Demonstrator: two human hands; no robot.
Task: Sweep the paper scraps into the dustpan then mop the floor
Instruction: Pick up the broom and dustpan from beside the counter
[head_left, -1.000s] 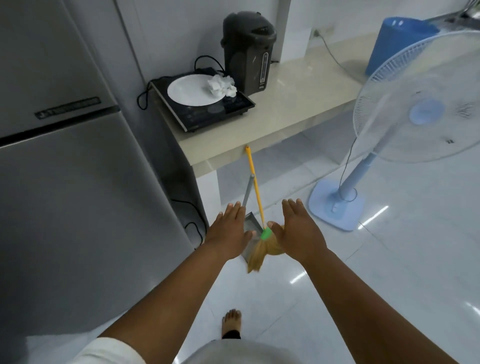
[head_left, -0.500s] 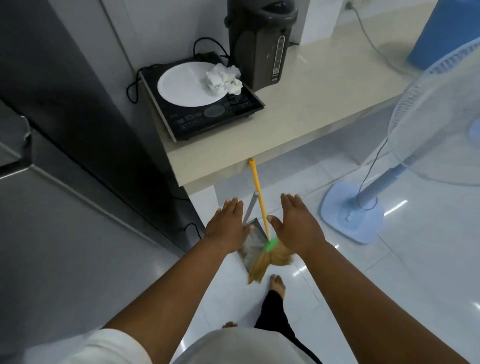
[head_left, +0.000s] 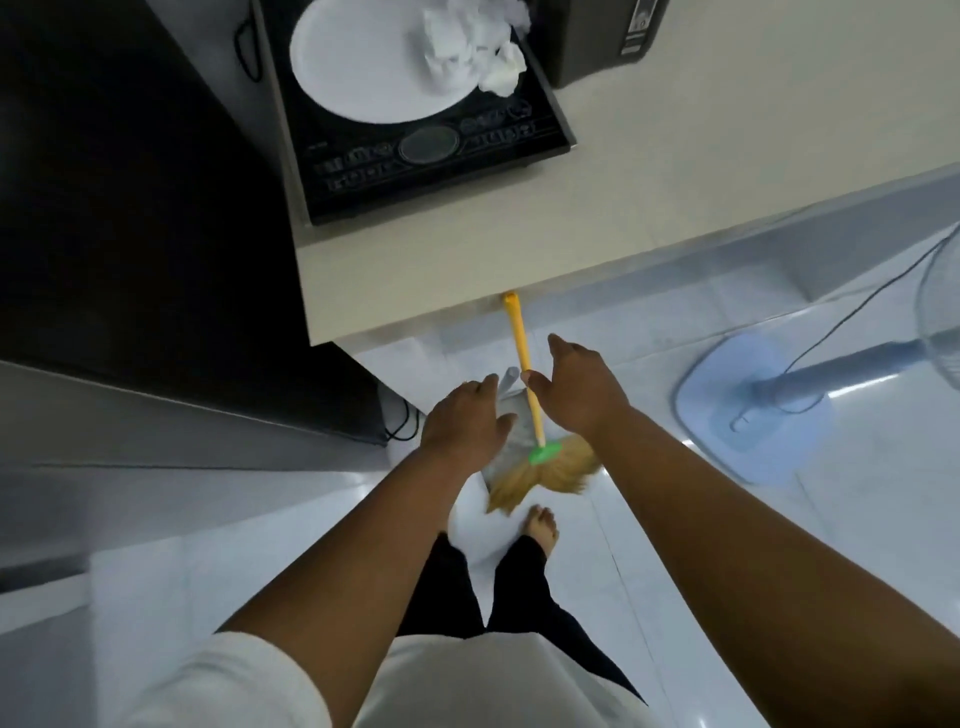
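Both hands reach down with fingers loosely spread, gripping nothing: the left hand (head_left: 465, 422) over the flat grey metal dustpan (head_left: 511, 437), the right hand (head_left: 583, 391) with its thumb just beside the broom (head_left: 523, 358), whose handle is slim and yellow. Straw bristles fan from a green collar onto the glossy tiled floor (head_left: 779, 551). The handle tip leans on the beige bench (head_left: 675, 182) edge. Crumpled paper scraps (head_left: 467, 36) lie on a white plate (head_left: 353, 67) above. A fan base (head_left: 727, 415) stands near, to the right.

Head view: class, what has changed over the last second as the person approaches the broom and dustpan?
The person stepped closer to the counter. Both hands reached forward: the left hand now over the dustpan, the right hand beside the broom handle, thumb near it. Nothing gripped yet. Broom and dustpan still lean at the counter.
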